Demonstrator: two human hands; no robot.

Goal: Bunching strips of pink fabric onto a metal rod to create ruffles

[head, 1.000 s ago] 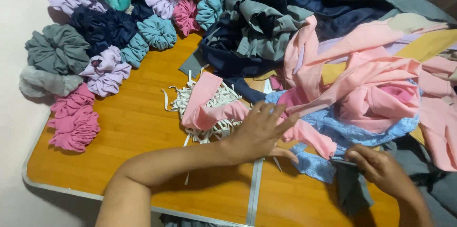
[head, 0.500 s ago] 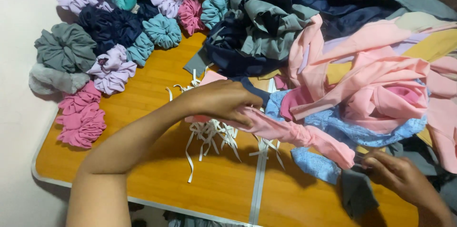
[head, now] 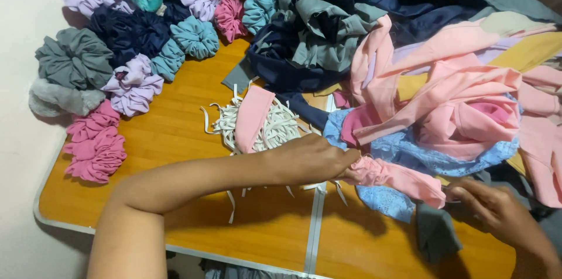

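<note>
Stretching a pink fabric tube (head: 398, 176) between them, left hand (head: 310, 159) and right hand (head: 492, 212) each grip one end.

about twelve scrunchies (head: 132, 83), one heap of white elastic strips (head: 275, 127), one table (head: 175, 138), two hands (head: 310, 159).

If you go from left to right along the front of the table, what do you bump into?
Bright pink scrunchies → left hand → pink fabric tube held between both hands → right hand.
</note>
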